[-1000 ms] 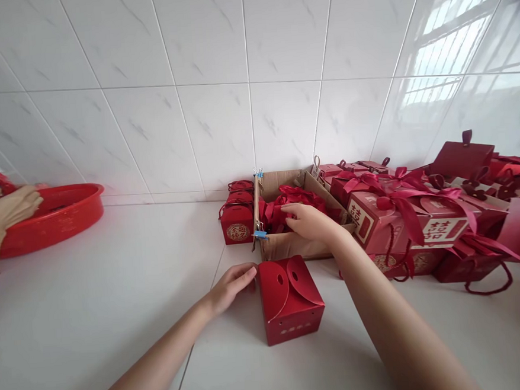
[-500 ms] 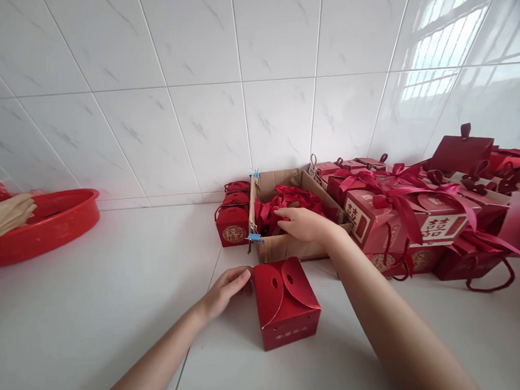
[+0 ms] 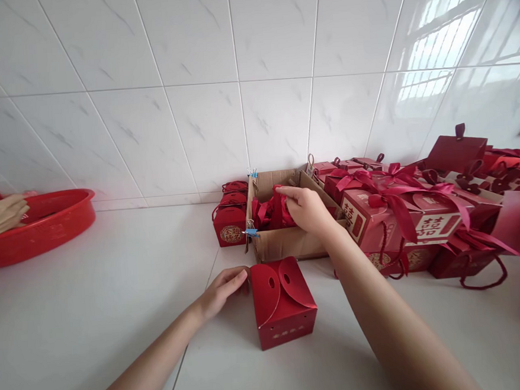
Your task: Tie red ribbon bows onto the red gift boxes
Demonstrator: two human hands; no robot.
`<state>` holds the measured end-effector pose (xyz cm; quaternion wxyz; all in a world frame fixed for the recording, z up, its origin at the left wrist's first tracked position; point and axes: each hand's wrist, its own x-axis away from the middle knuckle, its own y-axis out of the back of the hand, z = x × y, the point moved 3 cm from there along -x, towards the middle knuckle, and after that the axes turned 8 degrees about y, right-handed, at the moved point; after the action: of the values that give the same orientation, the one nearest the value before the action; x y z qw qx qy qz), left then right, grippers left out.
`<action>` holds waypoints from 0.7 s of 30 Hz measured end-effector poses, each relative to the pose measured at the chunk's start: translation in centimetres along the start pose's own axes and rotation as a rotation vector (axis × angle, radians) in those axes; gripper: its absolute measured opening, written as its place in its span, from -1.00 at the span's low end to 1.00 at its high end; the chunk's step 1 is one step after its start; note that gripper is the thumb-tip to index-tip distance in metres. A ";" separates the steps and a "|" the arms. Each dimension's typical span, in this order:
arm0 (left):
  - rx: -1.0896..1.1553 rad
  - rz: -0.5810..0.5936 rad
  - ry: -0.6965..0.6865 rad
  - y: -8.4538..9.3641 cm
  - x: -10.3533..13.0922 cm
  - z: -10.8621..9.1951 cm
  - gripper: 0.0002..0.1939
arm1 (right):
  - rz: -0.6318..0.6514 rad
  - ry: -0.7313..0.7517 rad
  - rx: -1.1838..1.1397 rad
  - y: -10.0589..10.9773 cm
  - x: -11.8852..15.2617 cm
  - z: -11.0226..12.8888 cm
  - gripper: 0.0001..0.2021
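A red gift box [image 3: 286, 312] with two curved, holed top flaps folded together stands on the white countertop in front of me. At its left side is my left hand [image 3: 226, 285], open, with the fingertips at the box's edge and partly out of sight. Behind it, an open cardboard carton [image 3: 290, 243] holds a tangle of red ribbons [image 3: 265, 213]. My right hand [image 3: 308, 210] is over the carton, its thumb and index finger pinched on a red ribbon [image 3: 282, 205] that hangs down into the pile.
Small red boxes [image 3: 230, 224] stand left of the carton. Piled to the right are several pink and red gift boxes [image 3: 415, 220] with bows and cord handles. At far left, another person's gloved hand [image 3: 3, 216] is over a red plastic basin [image 3: 61, 224]. A tiled wall [image 3: 202, 133] rises behind.
My right hand has lifted slightly within the carton and now pinches a ribbon, drawing it up from the pile. My left hand and the gift box keep their places.
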<state>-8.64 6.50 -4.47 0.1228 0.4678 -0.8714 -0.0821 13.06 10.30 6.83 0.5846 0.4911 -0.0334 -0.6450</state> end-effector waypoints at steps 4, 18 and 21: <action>0.000 0.005 -0.001 0.1 -0.1 0.0 -0.54 | -0.163 0.029 -0.059 1.9 0.1 0.8 -0.53; -0.030 -0.016 -0.012 0.3 -0.5 0.6 -0.47 | -0.578 -0.025 -0.388 8.5 2.8 3.7 -0.63; -0.031 -0.026 0.000 0.3 -0.5 0.6 -0.46 | -0.696 0.004 -0.386 9.9 3.6 4.0 -0.64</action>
<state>-8.85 7.09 -5.04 0.1292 0.4773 -0.8637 -0.0972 18.07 2.20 12.82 0.4129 0.3553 0.2582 -0.7979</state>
